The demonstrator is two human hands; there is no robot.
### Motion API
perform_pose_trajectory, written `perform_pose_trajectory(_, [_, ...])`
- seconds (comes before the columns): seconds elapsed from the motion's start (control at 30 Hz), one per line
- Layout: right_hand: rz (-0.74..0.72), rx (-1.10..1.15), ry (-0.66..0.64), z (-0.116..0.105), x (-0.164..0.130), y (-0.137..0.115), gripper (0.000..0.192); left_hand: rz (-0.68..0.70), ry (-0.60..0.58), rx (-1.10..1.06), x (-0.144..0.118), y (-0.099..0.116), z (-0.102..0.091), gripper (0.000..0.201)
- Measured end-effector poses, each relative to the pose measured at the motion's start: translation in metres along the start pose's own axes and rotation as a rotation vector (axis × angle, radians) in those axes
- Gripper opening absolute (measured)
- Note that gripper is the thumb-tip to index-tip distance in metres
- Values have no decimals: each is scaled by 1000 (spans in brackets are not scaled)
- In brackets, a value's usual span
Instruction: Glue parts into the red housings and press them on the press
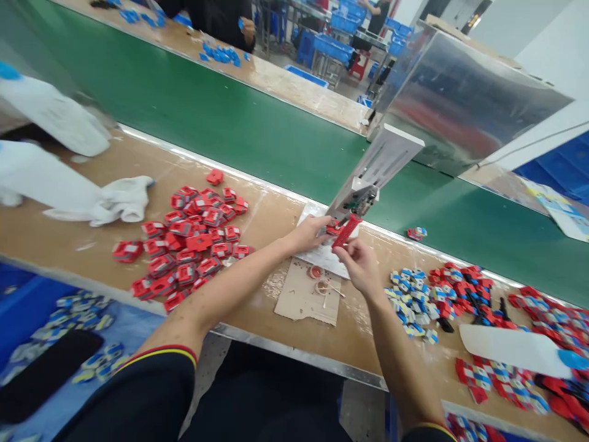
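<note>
At frame centre, the left hand [309, 233] steadies a red part [332, 231] under the press [368, 184] while the right hand [356, 261] grips its red handle [346, 231].

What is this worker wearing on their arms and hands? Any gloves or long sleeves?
No gloves: both the left hand and the right hand are bare, and so are the forearms. The person wears a black short-sleeved top; each sleeve ends in a cuff edged with thin red and yellow stripes, seen on the left sleeve and the right sleeve. No watch or rings show.
</note>
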State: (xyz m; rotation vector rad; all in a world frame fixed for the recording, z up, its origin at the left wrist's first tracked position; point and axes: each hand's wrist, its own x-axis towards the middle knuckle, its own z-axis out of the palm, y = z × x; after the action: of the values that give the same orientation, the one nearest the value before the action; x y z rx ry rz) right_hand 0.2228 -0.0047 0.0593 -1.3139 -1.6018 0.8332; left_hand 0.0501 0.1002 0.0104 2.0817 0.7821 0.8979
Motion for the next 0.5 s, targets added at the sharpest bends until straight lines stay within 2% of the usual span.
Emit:
perform_pose_trajectory(0.07, [-28,-8,127,-22,-25,-2,45,-37,19,72,-5,-6,-28,39])
perform_pose_trajectory(0.13, [-57,-72,289,-48,-62,1,33,-153,127,191,-15,-18,-75,46])
perform_pose_trajectory(0.17, [-54,-108,351,-59,-81,6,31,-238,219,260,-22,-25,-103,42])
perform_pose_trajectory(0.23, [-15,-178,355,-72,-115,17,30,-378,372,359,-35,-40,-160,27])
perform_pose_trajectory(0.3, [-9,-234,293,-70,-138,24,27,-496,461,417,-43,-53,-205,23])
perform_pose_trajectory(0.33, [-22,-260,265,-64,-144,25,26,-544,476,424,-44,-58,-221,21])
perform_pose_trajectory(0.4, [-58,-321,227,-48,-144,24,23,-600,465,404,-42,-66,-238,16])
perform_pose_trajectory(0.5, [-63,-416,137,-30,-129,23,21,-616,468,350,-39,-66,-239,22])
